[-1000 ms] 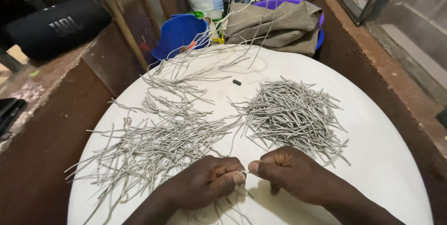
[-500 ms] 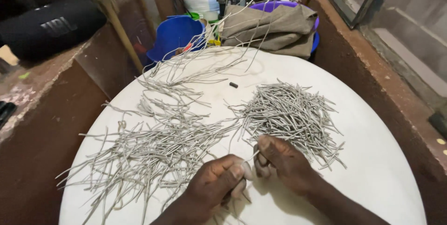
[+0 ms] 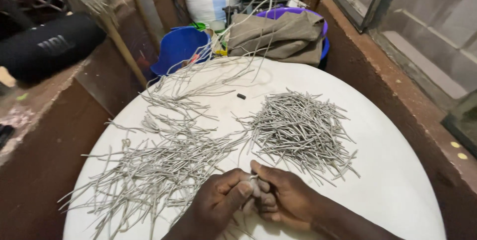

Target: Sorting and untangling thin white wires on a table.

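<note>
- At the near edge of the round white table (image 3: pixel 397 185), we have our left hand (image 3: pixel 216 207) and right hand (image 3: pixel 288 198) pressed together, fingertips meeting over one short grey strand (image 3: pixel 254 183).
- Both hands are pinched shut on that strand; only a little of it shows between the fingers, so we cannot tell its full length.
- To the left of our hands lies a loose, tangled heap of long grey strands (image 3: pixel 154 170), spreading toward the far rim.
- To the right, just beyond our right hand, sits a tidier pile of short cut pieces (image 3: pixel 298 128), all of much the same length.
- We judge the strands to be light and thin, a little springy: the long ones hold gentle curves, the short ones lie nearly straight.
- They look smooth and likely to slip, so a firm pinch near the end, thumb against forefinger, seems the best hold.
- A small dark piece (image 3: pixel 241 96) lies alone between the heaps.
- Behind the table stand a blue bucket (image 3: pixel 179 48) and a folded brownish cloth (image 3: pixel 278 36).
</note>
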